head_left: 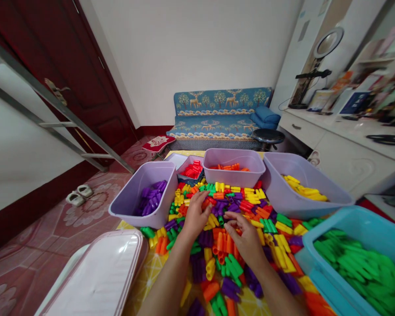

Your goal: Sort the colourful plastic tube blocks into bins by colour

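Plastic tube-shaped pieces in purple, red, orange, yellow and green cover a table with a yellow patterned cloth (pixel 151 267). My left hand (pixel 196 213) reaches over the middle of the pile, fingers stretched and thumb apart. Red pieces (pixel 208 202) lie right by its fingertips; I cannot tell whether they touch. To its right, my right hand (pixel 244 231) hovers with loosely bent fingers held apart and nothing visible in them. Purple pieces (pixel 221 206) and a small green piece (pixel 220 220) lie between the hands. Orange pieces (pixel 224 242) sit just left of the right hand.
Around the pile stand a lilac bin (pixel 166 210) with purple pieces, a small box (pixel 184 166) with red, a lilac bin (pixel 233 177) with orange, another (pixel 296 210) with yellow, and a turquoise bin (pixel 311 239) with green. A white lid (pixel 95 276) lies front left.
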Available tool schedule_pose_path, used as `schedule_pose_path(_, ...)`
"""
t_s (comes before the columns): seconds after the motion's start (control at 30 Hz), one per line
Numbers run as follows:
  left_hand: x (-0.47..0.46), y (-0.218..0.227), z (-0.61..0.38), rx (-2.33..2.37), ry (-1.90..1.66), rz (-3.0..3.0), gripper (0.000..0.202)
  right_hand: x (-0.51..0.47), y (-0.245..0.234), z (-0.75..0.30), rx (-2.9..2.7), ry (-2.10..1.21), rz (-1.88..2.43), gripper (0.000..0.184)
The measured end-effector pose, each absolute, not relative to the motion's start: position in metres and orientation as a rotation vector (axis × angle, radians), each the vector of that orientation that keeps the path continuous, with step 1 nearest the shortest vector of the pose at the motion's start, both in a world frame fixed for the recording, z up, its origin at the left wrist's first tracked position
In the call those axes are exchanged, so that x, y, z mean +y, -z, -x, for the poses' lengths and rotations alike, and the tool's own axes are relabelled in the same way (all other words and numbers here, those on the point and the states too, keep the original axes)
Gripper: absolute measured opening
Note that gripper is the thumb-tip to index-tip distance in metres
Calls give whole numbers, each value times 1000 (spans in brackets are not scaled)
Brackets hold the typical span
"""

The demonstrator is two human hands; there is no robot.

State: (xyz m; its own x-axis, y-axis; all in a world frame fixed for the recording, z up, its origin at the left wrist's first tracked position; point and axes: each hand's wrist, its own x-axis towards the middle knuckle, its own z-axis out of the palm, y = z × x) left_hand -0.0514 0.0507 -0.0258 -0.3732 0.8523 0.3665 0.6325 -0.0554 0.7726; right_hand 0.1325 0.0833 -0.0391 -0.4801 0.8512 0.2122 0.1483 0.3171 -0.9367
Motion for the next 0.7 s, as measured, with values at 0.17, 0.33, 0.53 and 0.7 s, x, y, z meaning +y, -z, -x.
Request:
schedule_pose_path(0.17, 41, 17, 40, 2307, -974, -1779, 42, 84, 40, -133, -1859, -1118, 909, 28)
schedule_pose_path(0.33, 31, -1, 39, 2389, -867, -1756, 37, 85, 39, -134, -1875, -1098, 964, 28)
schedule_pose_path(0.53, 4, -21, 38, 2329, -604, -1710, 36, 90, 34, -129, -1981, -1083, 1005, 37)
schedule_pose_path(0.7, 3, -3, 30, 2179, -712, -1814, 70, 93, 29, -121, -2129, -1037, 991, 60)
